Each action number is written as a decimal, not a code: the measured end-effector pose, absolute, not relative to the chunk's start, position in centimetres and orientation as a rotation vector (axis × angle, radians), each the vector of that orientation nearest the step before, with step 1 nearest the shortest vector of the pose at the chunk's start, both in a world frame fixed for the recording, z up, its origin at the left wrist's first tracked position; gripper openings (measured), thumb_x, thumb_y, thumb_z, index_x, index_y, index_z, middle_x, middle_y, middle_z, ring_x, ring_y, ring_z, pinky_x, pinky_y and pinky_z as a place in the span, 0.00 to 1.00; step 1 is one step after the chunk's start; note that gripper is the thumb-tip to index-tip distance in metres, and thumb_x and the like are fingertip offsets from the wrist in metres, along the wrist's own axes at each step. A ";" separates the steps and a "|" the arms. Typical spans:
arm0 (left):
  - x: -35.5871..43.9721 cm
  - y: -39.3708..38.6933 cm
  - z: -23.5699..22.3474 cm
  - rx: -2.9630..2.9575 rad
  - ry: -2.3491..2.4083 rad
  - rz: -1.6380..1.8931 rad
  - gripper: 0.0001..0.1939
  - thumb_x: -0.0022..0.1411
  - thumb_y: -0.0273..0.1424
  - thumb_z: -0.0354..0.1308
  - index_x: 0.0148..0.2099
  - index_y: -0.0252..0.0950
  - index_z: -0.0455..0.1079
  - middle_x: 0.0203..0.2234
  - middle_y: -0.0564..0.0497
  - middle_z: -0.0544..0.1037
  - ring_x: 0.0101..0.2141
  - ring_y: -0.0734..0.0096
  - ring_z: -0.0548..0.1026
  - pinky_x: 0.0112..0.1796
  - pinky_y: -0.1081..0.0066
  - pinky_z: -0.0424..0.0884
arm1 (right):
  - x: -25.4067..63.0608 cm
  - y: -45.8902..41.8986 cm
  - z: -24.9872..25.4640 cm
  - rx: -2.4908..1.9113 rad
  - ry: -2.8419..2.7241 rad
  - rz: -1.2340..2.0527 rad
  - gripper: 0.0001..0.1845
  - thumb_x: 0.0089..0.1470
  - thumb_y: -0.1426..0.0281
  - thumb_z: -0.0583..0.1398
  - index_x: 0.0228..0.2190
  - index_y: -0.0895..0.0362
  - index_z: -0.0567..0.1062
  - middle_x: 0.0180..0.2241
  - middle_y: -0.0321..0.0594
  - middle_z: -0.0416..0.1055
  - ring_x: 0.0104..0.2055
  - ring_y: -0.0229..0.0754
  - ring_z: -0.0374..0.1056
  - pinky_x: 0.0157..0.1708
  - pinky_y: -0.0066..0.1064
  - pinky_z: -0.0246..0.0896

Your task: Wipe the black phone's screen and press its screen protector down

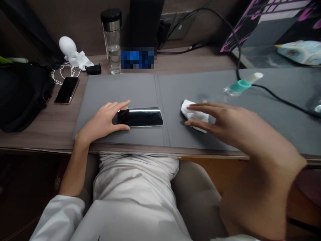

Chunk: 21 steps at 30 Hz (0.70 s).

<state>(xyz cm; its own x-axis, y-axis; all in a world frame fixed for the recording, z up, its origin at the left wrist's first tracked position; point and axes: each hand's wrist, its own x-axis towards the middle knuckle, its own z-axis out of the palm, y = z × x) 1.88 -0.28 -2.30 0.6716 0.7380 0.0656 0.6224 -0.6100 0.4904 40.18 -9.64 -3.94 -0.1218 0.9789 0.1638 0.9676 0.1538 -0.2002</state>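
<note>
A black smartphone point(140, 117) lies flat on the grey desk mat point(135, 90), its screen glossy. My left hand point(102, 119) grips the phone's left end, thumb along the near edge and fingertips along the far edge. Several inches to the right, my right hand point(220, 124) closes around a crumpled white cloth point(195, 115), which is partly hidden by my fingers. Beyond that hand, a clear spray bottle point(239, 85) with a teal collar and white nozzle lies on the mat.
A second smartphone point(66, 90) lies left of the mat, beside a black bag point(22, 97) and white cords point(61, 74). A glass water bottle point(111, 42) stands at the back. A black cable point(281, 97) crosses the mat's right side, and the desk's front edge point(45, 146) runs near my lap.
</note>
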 end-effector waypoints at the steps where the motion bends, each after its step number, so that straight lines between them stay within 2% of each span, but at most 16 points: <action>1: 1.9 -0.3 -2.3 2.453 1.064 0.362 0.44 0.70 0.44 0.72 0.80 0.45 0.59 0.65 0.47 0.79 0.63 0.52 0.73 0.67 0.55 0.66 | 40.2 -9.5 -4.2 -1.900 -2.182 0.037 0.28 0.73 0.47 0.55 0.57 0.50 0.83 0.58 0.50 0.84 0.52 0.67 0.83 0.44 0.53 0.77; 4: 1.9 -0.3 -2.2 2.452 1.076 0.351 0.43 0.70 0.44 0.72 0.80 0.47 0.59 0.65 0.47 0.79 0.64 0.51 0.73 0.68 0.54 0.66 | 40.6 -9.0 -4.8 -1.857 -2.211 -0.018 0.26 0.74 0.48 0.53 0.51 0.48 0.84 0.55 0.49 0.85 0.46 0.66 0.84 0.37 0.51 0.73; 9: 1.9 -0.3 -2.3 2.457 1.072 0.351 0.43 0.71 0.45 0.71 0.80 0.48 0.59 0.65 0.48 0.79 0.63 0.51 0.73 0.68 0.52 0.66 | 40.3 -8.5 -4.5 -1.839 -2.219 -0.112 0.28 0.77 0.52 0.48 0.45 0.50 0.85 0.52 0.50 0.86 0.44 0.63 0.83 0.34 0.48 0.68; 13: 1.9 -0.2 -2.4 2.460 1.068 0.354 0.44 0.71 0.46 0.71 0.81 0.48 0.58 0.65 0.48 0.79 0.63 0.51 0.73 0.68 0.52 0.66 | 38.2 -8.6 -3.2 -1.864 -2.116 -0.281 0.23 0.75 0.57 0.52 0.46 0.52 0.85 0.48 0.51 0.87 0.39 0.58 0.83 0.30 0.44 0.61; 17: 1.9 -0.2 -2.4 2.463 1.058 0.358 0.44 0.70 0.46 0.71 0.81 0.47 0.58 0.65 0.47 0.79 0.63 0.50 0.73 0.68 0.53 0.66 | 35.1 -8.8 -2.6 -1.626 -2.170 -0.297 0.19 0.74 0.64 0.55 0.50 0.57 0.84 0.41 0.51 0.88 0.37 0.55 0.83 0.33 0.42 0.67; 19: 1.9 -0.2 -2.4 2.461 1.062 0.348 0.44 0.71 0.46 0.71 0.81 0.47 0.58 0.65 0.47 0.78 0.64 0.50 0.73 0.68 0.52 0.66 | 33.8 -8.8 -2.8 -1.485 -2.279 -0.197 0.19 0.75 0.67 0.54 0.53 0.58 0.83 0.44 0.51 0.88 0.41 0.55 0.85 0.38 0.43 0.73; 21: 1.9 -0.2 -2.4 2.461 1.064 0.343 0.44 0.71 0.46 0.71 0.81 0.47 0.58 0.65 0.47 0.79 0.64 0.49 0.73 0.68 0.52 0.66 | 32.8 -8.8 -3.2 -1.393 -2.363 -0.110 0.21 0.76 0.69 0.51 0.57 0.55 0.81 0.51 0.49 0.87 0.49 0.54 0.85 0.46 0.44 0.77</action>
